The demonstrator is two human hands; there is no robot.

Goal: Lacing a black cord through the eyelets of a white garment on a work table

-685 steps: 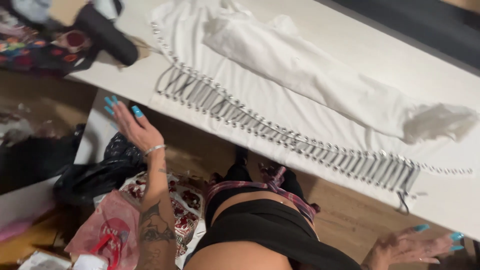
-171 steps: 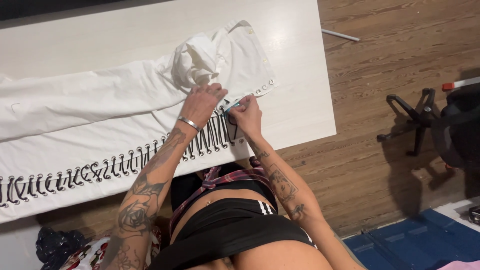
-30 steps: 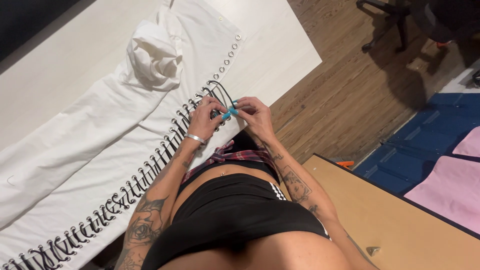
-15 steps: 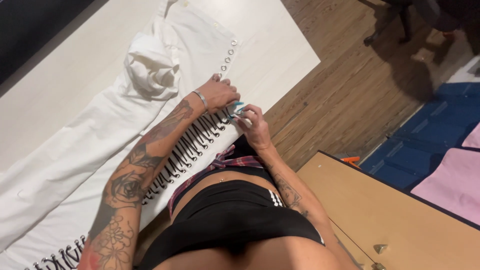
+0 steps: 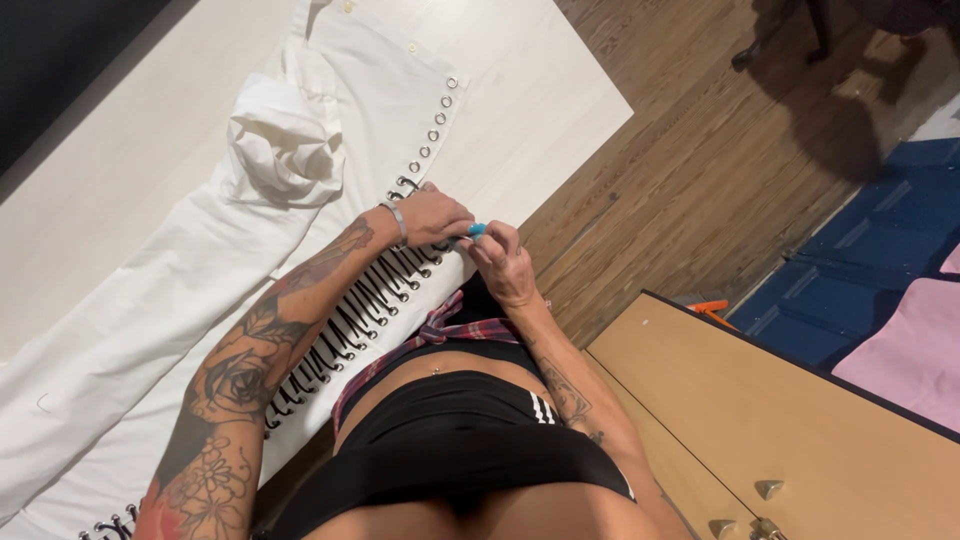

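A white garment (image 5: 190, 250) lies spread on a white table (image 5: 540, 90). Black lacing (image 5: 350, 315) runs through metal eyelets along its near edge, and several eyelets (image 5: 435, 120) past the lacing stand empty. My left hand (image 5: 432, 215) rests on the garment where the lacing ends, fingers pinched on the black lace. My right hand (image 5: 500, 262) meets it at the table's edge, fingers closed on the same lace. Both have turquoise nails; the left wrist wears a silver bracelet.
A bunched fold of white cloth (image 5: 285, 145) sits on the garment behind my hands. A wooden cabinet top (image 5: 800, 420) stands to the right, with an orange tool (image 5: 712, 308) on the wood floor (image 5: 700, 170) and blue matting (image 5: 870, 270) beyond.
In the last second my hands stayed together at the end of the lacing, shifting slightly along the garment's edge. Much earlier they were apart, off the lace.
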